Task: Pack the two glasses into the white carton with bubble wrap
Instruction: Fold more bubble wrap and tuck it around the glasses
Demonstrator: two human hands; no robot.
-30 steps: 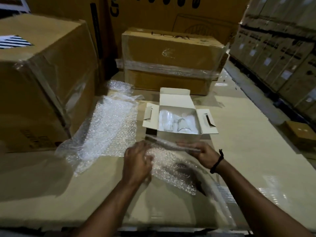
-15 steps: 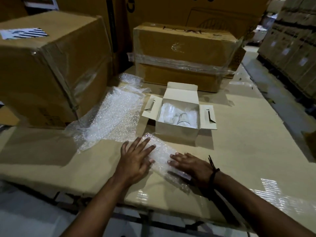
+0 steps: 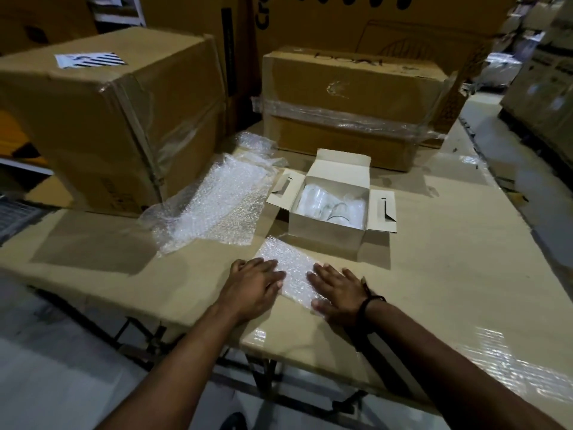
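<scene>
The white carton (image 3: 325, 237) stands open on the cardboard-covered table, its flaps spread out. Inside it lie the two glasses (image 3: 328, 207), bedded in bubble wrap, with one rim showing. In front of the carton a small folded piece of bubble wrap (image 3: 291, 266) lies flat on the table. My left hand (image 3: 252, 285) presses flat on its left edge, fingers spread. My right hand (image 3: 336, 290) presses flat on its right part, also with fingers spread. Neither hand grips anything.
A larger loose sheet of bubble wrap (image 3: 217, 203) lies left of the carton. Big brown boxes stand at the left (image 3: 108, 119) and behind the carton (image 3: 350, 100). The table's near edge (image 3: 279, 352) runs just under my wrists. Stacked cartons line the aisle on the right.
A second ago both hands held the bubble wrap piece up while folding it. Now it lies flat on the table and both palms press on it. The view has tilted a little.
</scene>
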